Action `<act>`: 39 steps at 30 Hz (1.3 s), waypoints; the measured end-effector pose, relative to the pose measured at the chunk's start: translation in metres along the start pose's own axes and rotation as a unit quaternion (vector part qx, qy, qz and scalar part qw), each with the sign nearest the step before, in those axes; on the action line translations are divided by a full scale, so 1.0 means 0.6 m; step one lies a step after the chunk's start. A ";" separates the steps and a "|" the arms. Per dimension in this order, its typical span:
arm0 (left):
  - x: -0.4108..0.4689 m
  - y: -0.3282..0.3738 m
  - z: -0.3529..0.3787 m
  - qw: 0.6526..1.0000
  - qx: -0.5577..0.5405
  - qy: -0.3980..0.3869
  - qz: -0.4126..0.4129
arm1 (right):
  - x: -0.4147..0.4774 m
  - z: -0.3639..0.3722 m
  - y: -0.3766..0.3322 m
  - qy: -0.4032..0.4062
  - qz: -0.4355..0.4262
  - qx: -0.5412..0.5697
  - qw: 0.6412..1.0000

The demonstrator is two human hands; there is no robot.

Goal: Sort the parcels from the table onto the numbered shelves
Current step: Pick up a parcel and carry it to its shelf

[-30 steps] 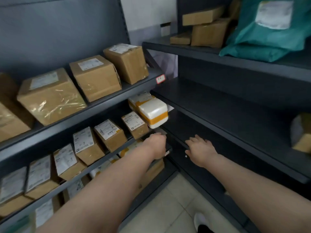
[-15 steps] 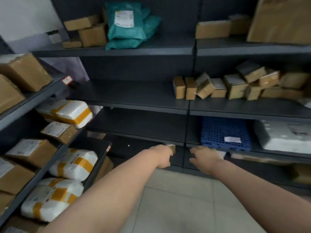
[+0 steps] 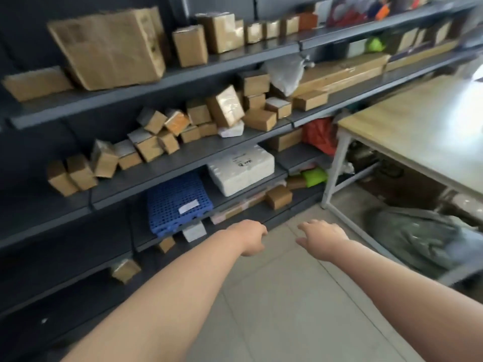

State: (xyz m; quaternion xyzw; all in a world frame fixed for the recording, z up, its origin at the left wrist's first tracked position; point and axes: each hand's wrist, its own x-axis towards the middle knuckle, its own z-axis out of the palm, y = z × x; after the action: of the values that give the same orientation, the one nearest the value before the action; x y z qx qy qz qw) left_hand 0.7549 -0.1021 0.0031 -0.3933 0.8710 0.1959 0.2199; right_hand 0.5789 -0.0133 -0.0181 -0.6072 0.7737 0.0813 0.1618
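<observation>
The view has swung right, from the corner racks to the long shelves [image 3: 206, 147] and the counter [image 3: 418, 121]. The hands hang apart over the floor. The right hand [image 3: 324, 240] has its fingers spread and holds nothing. The left hand [image 3: 252, 237] curls downward, and whether it holds anything cannot be told. The parcels [image 3: 226, 107] in view sit on the shelves. The person is probably heading back to the counter for the next one.

Both bare arms extend over the tiled floor [image 3: 274, 296]. The left hand [image 3: 252, 237] has its fingers curled under, and whether it holds anything is hidden. Just right of it, the right hand [image 3: 322, 237] is spread loose. Beyond the left hand, a blue perforated panel [image 3: 177, 202] and a white foam box [image 3: 241, 168] lie on the dark shelves [image 3: 162, 176]. The desk [image 3: 418, 131] stands beyond the right hand, to its right.
</observation>
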 end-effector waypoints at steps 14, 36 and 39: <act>0.224 0.536 -0.078 0.956 0.142 0.004 0.255 | -0.206 -0.001 0.493 0.072 0.310 0.108 0.942; 0.696 0.902 -0.319 0.925 0.130 -0.012 0.356 | 0.033 -0.145 0.946 0.107 0.478 0.185 0.852; 0.740 0.934 -0.339 0.929 0.117 -0.015 0.351 | 0.050 -0.158 1.002 0.112 0.492 0.193 0.841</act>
State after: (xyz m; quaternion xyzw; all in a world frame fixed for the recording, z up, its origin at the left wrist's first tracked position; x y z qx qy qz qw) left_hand 0.0124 -0.1284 0.0273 -0.0307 0.9667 0.1632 0.1949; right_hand -0.0222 0.0787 0.0177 -0.1080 0.9836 -0.0694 0.1267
